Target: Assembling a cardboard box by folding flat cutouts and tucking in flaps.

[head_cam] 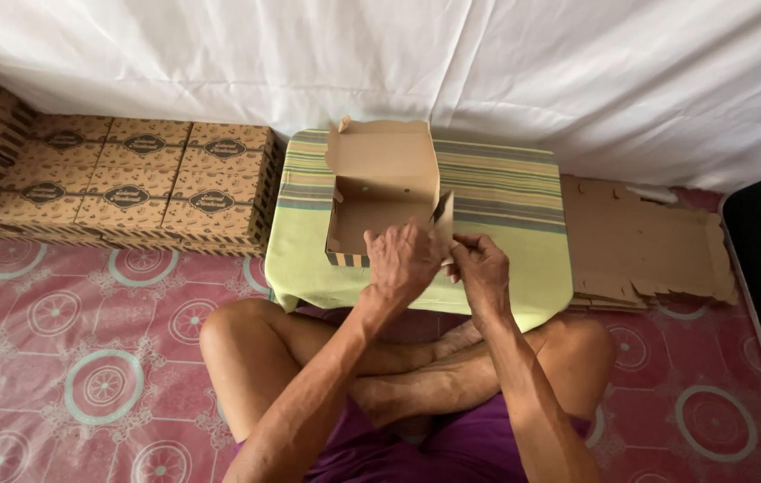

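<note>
A half-folded brown cardboard box (380, 183) stands on a low table covered with a green striped cloth (505, 192), its lid flap raised toward the back. My left hand (403, 259) grips the box's front right corner. My right hand (479, 268) pinches the upright side flap (444, 217) next to it. Both hands touch the box at its near right edge. My crossed legs are just below the table.
Several finished patterned boxes (130, 183) are stacked in rows to the left on the floor. A pile of flat cardboard blanks (640, 241) lies to the right of the table. A white sheet (488, 63) hangs behind. Red patterned floor covering (76, 358) spreads around me.
</note>
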